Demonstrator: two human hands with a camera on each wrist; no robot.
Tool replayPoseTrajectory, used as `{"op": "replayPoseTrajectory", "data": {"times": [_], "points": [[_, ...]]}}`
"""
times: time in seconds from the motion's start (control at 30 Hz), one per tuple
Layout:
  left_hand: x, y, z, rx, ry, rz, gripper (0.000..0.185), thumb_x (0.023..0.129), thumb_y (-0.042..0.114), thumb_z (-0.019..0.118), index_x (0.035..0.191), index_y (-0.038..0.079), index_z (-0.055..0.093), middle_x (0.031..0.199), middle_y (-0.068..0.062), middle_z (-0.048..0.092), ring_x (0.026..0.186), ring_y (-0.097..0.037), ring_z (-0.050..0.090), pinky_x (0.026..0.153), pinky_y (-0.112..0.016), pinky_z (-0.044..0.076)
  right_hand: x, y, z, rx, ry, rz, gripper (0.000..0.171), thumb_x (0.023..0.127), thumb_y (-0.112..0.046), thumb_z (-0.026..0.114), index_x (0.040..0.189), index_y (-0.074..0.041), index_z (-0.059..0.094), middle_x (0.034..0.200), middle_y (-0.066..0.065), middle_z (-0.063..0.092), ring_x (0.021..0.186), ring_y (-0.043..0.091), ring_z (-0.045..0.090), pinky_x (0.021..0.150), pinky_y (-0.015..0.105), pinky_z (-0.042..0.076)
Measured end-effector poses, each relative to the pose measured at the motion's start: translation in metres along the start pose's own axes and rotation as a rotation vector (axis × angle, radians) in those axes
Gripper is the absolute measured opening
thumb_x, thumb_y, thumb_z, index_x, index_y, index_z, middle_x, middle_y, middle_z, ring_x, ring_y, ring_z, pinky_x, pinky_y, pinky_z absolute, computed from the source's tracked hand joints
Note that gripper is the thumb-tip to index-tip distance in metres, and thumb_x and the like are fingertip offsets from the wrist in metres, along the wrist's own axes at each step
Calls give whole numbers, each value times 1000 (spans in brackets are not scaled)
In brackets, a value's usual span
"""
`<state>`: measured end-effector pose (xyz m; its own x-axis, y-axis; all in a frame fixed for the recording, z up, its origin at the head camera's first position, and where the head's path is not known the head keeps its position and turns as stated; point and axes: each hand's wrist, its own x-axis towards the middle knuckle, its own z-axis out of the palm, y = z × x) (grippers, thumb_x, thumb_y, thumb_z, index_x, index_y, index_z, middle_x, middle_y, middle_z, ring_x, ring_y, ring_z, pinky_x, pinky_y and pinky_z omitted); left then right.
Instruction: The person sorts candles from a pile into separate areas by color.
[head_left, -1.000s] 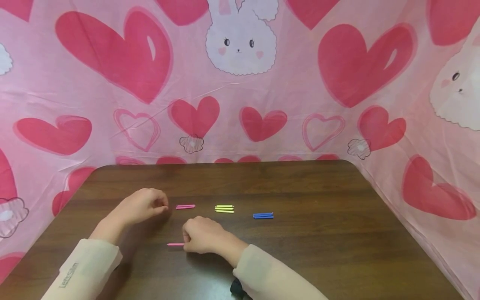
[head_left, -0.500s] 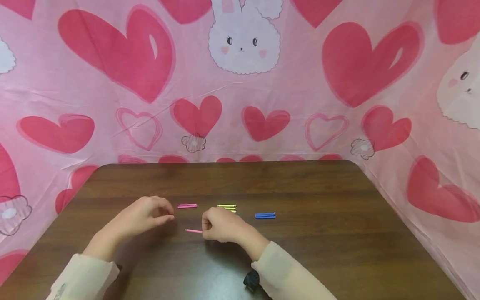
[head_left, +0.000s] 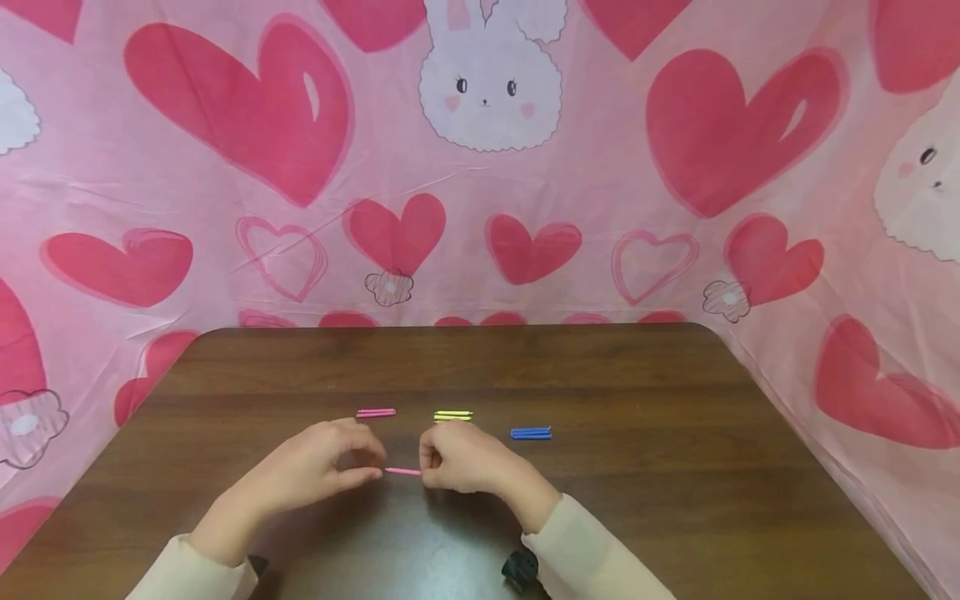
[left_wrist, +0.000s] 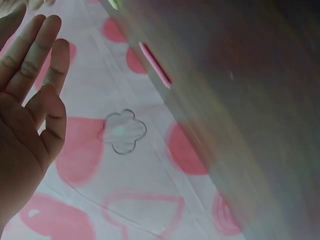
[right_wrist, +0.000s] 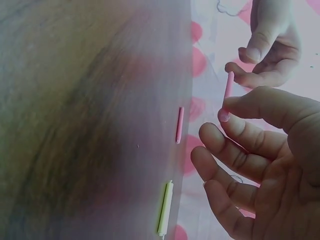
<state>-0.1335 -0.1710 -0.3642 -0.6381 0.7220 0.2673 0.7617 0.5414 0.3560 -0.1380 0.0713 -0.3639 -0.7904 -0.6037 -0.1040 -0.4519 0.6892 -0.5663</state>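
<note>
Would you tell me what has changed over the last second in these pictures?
The right hand carried the single pink stick from the near left toward the middle of the table. The left hand came in from the left and now pinches the stick's other end. The pink pair, yellow sticks and blue sticks stayed put.

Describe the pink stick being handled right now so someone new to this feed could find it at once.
Start at the dark wooden table in front of the pink heart-print cloth. Near its front middle, the left hand and right hand meet fingertip to fingertip, and the pink stick spans the gap between them. Unlike the pink pair, the yellow sticks and the blue sticks lying farther back, it is single and held.
</note>
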Motion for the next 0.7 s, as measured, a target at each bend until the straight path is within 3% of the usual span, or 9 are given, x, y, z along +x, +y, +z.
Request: {"op": "replayPoseTrajectory", "data": {"times": [0.2, 0.7], "points": [[0, 8, 7, -18, -17, 13, 11, 85, 20, 78, 95, 22, 73, 86, 20, 61, 77, 3, 51, 67, -18, 46, -1, -4, 3, -59, -24, -46, 18, 82, -11, 73, 69, -18, 62, 61, -12, 52, 58, 1, 46, 55, 16, 40], [-6, 9, 5, -29, -75, -47, 11, 84, 19, 78, 85, 27, 71, 78, 24, 55, 75, 4, 47, 64, -17, 44, 2, -16, 7, -91, -36, -82, 19, 82, -12, 73, 69, -18, 61, 60, -13, 51, 56, -1, 45, 53, 14, 39]]}}
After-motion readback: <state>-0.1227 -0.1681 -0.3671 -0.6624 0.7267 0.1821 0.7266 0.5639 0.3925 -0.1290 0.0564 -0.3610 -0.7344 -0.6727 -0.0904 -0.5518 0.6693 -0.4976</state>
